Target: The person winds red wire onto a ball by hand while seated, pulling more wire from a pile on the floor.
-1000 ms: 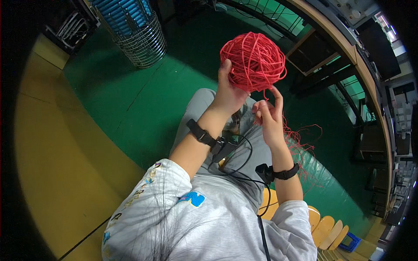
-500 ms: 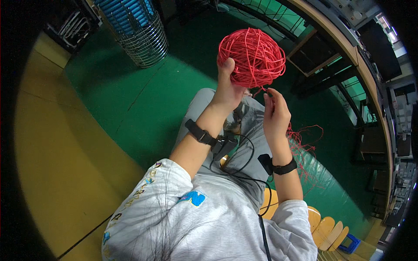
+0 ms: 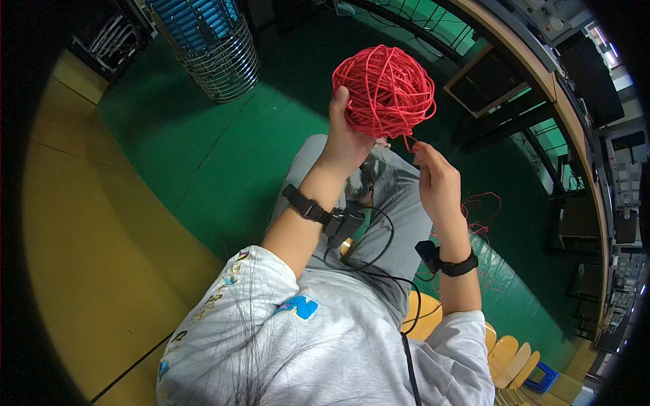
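A large ball of thin red cord (image 3: pixel 384 91) is up in front of me, its strands wound across each other in many directions. My left hand (image 3: pixel 347 135) grips it from the lower left, with the thumb on the near side and the other fingers hidden behind. A short length of cord runs from the ball's underside to my right hand (image 3: pixel 439 177), whose thumb and fingers pinch it just below and to the right. Beyond my right wrist hangs a loose tangle of red cord (image 3: pixel 479 203), partly hidden by that arm.
Stacked stools with blue tubes and metal rings (image 3: pixel 220 64) stand at the far left on the green floor (image 3: pixel 203 162). A long workbench (image 3: pixel 565 115) curves along the right. Yellow chairs (image 3: pixel 504 355) are at the lower right. A black cable (image 3: pixel 389 271) crosses my lap.
The ball and my left hand have shifted slightly left. My right hand has moved a little right and down, away from the ball, still pinching the cord.
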`<state>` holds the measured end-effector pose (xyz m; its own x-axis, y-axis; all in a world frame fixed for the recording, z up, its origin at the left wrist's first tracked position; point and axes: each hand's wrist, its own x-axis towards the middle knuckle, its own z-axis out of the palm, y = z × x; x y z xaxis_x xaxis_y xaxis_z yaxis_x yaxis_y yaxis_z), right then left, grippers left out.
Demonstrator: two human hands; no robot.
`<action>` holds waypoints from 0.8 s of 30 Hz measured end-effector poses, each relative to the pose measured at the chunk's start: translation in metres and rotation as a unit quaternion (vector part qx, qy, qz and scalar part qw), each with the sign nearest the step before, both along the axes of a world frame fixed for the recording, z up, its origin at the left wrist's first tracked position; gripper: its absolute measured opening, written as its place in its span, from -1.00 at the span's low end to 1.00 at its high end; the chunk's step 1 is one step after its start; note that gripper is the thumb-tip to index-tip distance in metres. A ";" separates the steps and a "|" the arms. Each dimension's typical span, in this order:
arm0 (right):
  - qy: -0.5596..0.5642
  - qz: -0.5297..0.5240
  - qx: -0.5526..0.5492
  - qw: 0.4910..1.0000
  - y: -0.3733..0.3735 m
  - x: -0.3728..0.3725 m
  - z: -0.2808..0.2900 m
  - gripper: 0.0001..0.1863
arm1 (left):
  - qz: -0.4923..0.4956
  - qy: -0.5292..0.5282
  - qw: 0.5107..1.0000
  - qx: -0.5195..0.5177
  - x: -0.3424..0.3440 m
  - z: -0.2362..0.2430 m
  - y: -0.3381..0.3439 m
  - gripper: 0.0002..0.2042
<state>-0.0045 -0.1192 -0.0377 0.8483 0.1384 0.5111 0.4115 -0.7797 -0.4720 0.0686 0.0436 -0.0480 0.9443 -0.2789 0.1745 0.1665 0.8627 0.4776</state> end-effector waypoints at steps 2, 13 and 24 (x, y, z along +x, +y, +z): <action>0.009 0.022 0.009 1.000 -0.005 0.000 0.003 -0.81 | -0.001 0.003 1.000 0.007 -0.001 0.001 0.001 -0.34; 0.370 0.100 0.375 0.844 -0.020 0.005 0.012 -0.79 | -0.010 0.028 0.999 0.018 -0.001 0.006 -0.001 -0.29; 0.348 0.089 0.403 0.842 -0.005 0.002 -0.021 -0.76 | 0.071 0.001 0.995 0.075 0.003 -0.018 -0.015 -0.22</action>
<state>-0.0029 -0.1237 -0.0587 0.9835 0.1417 -0.1122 -0.1068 -0.0450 -0.9933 0.0721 0.0290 -0.0663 0.9765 -0.1653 0.1381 0.0496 0.7966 0.6025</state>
